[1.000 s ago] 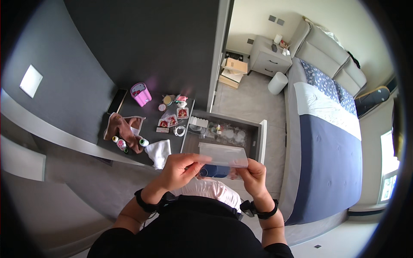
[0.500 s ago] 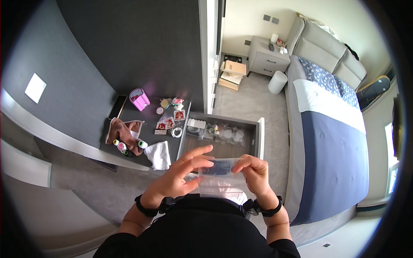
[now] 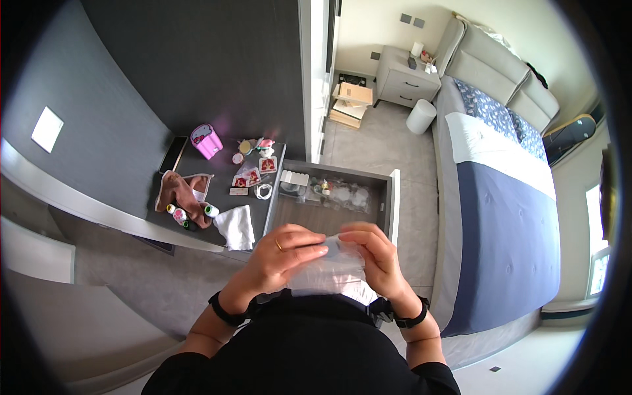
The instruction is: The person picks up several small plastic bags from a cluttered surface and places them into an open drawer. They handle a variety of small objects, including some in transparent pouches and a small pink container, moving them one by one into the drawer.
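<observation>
Before my body I hold a clear plastic bag over the near side of an open drawer. My left hand pinches its upper left corner, thumb hidden behind the fingers and plastic. At the opposite corner, my right hand has its fingers curled over the upper edge, slightly blurred by motion. Something bluish shows faintly through the top of the bag; I cannot make out what it is. In the drawer lie several clear plastic packages and a white ridged item.
On the dark desktop left of the drawer are a white cloth, brown cloth, pink container, black phone, coiled white cable and red-patterned packets. A bed stands at right, a white bin beyond.
Both hands have drawn closer together along the bag's upper edge. My left fingers have come down onto its corner, and the dark blue patch inside shows less. The view has shifted slightly.
</observation>
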{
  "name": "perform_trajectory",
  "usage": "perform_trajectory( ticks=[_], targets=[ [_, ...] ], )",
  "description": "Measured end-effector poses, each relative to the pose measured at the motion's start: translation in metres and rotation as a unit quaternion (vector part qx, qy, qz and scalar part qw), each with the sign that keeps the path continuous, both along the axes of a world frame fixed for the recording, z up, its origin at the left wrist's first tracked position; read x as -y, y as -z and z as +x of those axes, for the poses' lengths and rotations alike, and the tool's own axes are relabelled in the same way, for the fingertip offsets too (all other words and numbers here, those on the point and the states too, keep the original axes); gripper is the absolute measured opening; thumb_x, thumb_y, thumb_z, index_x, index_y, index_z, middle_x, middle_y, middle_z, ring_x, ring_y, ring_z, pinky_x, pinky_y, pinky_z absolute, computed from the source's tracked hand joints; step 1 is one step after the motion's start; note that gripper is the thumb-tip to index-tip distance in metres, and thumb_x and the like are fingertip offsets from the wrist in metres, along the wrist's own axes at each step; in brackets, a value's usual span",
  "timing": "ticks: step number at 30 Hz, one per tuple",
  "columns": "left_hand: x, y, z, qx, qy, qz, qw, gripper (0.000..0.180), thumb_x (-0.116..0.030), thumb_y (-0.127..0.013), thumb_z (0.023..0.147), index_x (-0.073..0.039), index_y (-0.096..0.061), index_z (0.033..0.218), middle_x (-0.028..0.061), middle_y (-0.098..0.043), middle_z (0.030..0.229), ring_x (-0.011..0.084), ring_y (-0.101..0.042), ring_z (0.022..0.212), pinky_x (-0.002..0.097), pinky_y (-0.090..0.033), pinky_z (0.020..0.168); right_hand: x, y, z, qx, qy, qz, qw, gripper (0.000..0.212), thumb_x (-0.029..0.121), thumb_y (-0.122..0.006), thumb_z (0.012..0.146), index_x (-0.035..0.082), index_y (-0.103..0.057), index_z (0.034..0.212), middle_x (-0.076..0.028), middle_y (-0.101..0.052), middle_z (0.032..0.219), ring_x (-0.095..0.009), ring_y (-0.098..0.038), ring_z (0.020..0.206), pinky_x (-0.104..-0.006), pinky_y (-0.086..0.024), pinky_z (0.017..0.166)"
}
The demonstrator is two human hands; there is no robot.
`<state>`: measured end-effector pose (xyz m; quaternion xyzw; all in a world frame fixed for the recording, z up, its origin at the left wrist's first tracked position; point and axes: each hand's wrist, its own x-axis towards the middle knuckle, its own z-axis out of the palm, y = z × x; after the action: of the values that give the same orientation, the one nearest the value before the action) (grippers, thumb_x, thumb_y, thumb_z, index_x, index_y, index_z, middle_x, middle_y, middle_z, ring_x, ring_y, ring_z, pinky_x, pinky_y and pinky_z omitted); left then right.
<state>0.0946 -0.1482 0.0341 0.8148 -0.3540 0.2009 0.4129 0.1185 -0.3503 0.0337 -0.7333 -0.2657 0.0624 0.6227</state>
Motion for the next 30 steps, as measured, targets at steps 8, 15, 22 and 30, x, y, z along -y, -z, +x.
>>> perform_trajectory(
  ticks=[8,15,22,30],
  targets=[
    [0.003,0.010,-0.003,-0.160,-0.020,-0.090,0.983,0.024,0.001,-0.063,0.065,-0.004,-0.057,0.088,0.0068,-0.059,0.085,0.0190,-0.057,0.072,0.0257,-0.045,0.059,-0.001,-0.007,-0.001,0.084,-0.086,-0.048,0.992,0.032,-0.002,-0.057,0.069,0.000,-0.049,0.101,-0.014,-0.053,0.098,-0.026,-0.054,0.084,-0.0313,-0.045,0.071],
    [0.004,0.005,-0.010,-0.383,-0.017,-0.183,0.905,0.013,-0.001,-0.058,0.074,-0.002,-0.056,0.087,0.0041,-0.059,0.083,0.0075,-0.055,0.069,0.0191,-0.043,0.056,0.001,0.001,-0.002,0.032,-0.033,-0.050,0.998,0.037,-0.014,-0.041,0.061,-0.002,-0.057,0.092,-0.014,-0.059,0.085,-0.024,-0.058,0.079,-0.0282,-0.046,0.069],
    [-0.002,0.006,-0.009,-0.348,0.037,-0.216,0.911,0.011,0.004,-0.051,0.076,0.000,-0.055,0.086,0.0073,-0.058,0.085,0.0095,-0.055,0.076,0.0201,-0.045,0.064,0.004,0.000,0.001,0.052,-0.041,-0.024,0.998,0.040,-0.017,-0.038,0.061,0.001,-0.060,0.089,-0.014,-0.058,0.083,-0.024,-0.057,0.074,-0.0277,-0.046,0.066],
    [-0.009,0.005,-0.011,-0.383,0.091,-0.218,0.893,0.022,0.011,-0.046,0.071,0.000,-0.055,0.088,0.0133,-0.053,0.103,0.0173,-0.055,0.086,0.0254,-0.046,0.071,0.012,0.007,0.003,0.003,-0.030,0.039,0.999,0.028,-0.015,-0.046,0.068,0.004,-0.063,0.080,-0.008,-0.057,0.082,-0.014,-0.055,0.070,-0.0225,-0.044,0.062]
  ],
)
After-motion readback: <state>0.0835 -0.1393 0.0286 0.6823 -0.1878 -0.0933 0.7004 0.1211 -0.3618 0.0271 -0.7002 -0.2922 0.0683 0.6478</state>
